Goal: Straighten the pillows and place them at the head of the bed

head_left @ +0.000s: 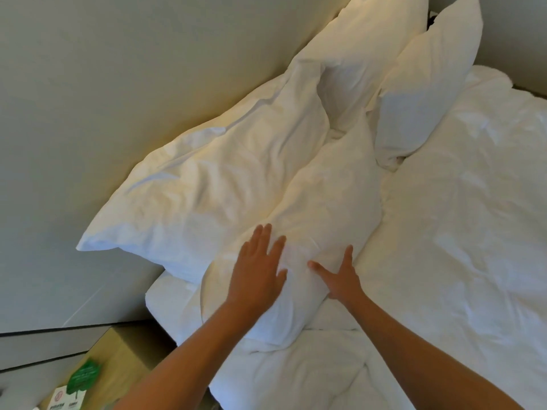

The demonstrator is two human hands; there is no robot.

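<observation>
**— Where are your hands right now?**

— From my head camera, both are on the front pillow [319,208]. My left hand [257,273] lies flat on its near end, fingers straight and spread, gripping nothing. My right hand [340,276] is open too, thumb out to the left, pressing the pillow's right edge where it meets the duvet [458,217].

**— And how does that pillow lie?**

— Its long axis runs away from me, up and slightly to the right, so one short end points at me and the other at the wall [88,84]. It rests against a second pillow [207,184] propped along the wall on the left. Two more stand further back: a tall one [370,48] against the wall and another [423,93] just right of it.

**— So what does the next move turn on?**

— I judge the pillow needs turning until its length runs along the wall. My left hand is nearer the wall side, my right nearer the duvet, so the right would sweep the near end round.

**— Anything else in view?**

— A wooden nightstand [124,356] at lower left, with a green card [83,377] on it.
</observation>
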